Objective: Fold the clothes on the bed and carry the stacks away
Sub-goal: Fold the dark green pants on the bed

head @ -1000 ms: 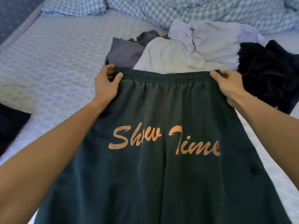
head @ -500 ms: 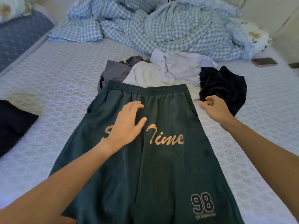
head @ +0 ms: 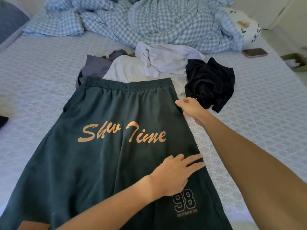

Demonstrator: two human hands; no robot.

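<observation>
Dark green shorts printed "Show Time" and "98" lie flat on the bed, waistband away from me. My left hand presses flat on the right leg just above the "98", fingers straight. My right hand is at the shorts' right side seam below the waistband, thumb on the fabric and fingers curled at the edge. Behind the waistband lies an unfolded pile: a grey garment, a white one, a pale lilac one and a black one.
A rumpled blue checked duvet fills the head of the bed, with a white pillow at its right. A phone lies on the mattress at the right. A dark garment shows at the left edge.
Both hands let go of the waistband and the shorts came to lie flat. My left hand slid from the lettering down to the right leg; my right hand moved onto the side seam.
</observation>
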